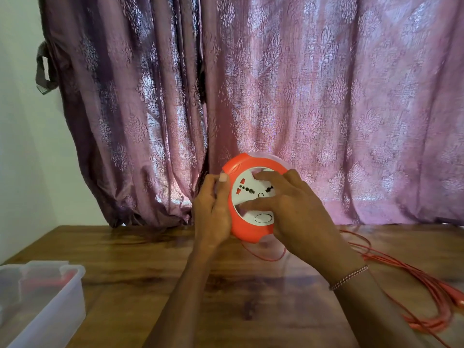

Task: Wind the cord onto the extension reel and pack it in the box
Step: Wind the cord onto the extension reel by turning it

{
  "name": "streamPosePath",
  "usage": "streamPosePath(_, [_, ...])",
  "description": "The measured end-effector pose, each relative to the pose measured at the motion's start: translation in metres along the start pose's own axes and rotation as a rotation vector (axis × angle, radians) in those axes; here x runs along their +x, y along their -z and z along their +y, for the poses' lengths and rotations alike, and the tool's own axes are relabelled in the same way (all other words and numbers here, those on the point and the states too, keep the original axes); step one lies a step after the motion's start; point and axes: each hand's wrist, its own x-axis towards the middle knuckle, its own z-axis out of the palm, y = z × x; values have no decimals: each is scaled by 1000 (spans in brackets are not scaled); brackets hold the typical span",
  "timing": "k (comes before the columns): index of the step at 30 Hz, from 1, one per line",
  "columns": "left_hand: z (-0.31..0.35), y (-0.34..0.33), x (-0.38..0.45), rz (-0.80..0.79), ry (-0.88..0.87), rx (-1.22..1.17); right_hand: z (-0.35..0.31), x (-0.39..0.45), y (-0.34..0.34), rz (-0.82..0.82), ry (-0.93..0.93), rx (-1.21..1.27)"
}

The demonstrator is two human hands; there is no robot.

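Note:
A round orange extension reel (244, 229) with a white socket face is held upright above the wooden table (155, 267). My left hand (212, 212) grips its left rim, thumb on the front. My right hand (291, 209) lies across the white face, its fingers and thumb hooked into recesses of the white dial. The thin red cord (424, 285) drops from the reel's underside, loops under my right wrist and lies in loose strands at the table's right. A translucent plastic box (50, 295) stands at the lower left, something red inside.
A purple patterned curtain (276, 96) hangs right behind the table's far edge. A white wall (22, 146) is on the left. The cord bunches up near the table's right edge (426, 325).

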Motion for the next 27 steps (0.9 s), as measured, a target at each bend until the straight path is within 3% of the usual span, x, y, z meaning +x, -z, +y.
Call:
streamPosePath(7, [0,-1,0,12,5,7,-5,-2,1,30,-63,-94])
streamPosePath(19, [2,-1,-1,7,7,-13,-9,-2,-8,218,-289,6])
streamPosePath(27, [-2,-3,-1,-14,25,-23,-3,-2,-2,294,-213,83])
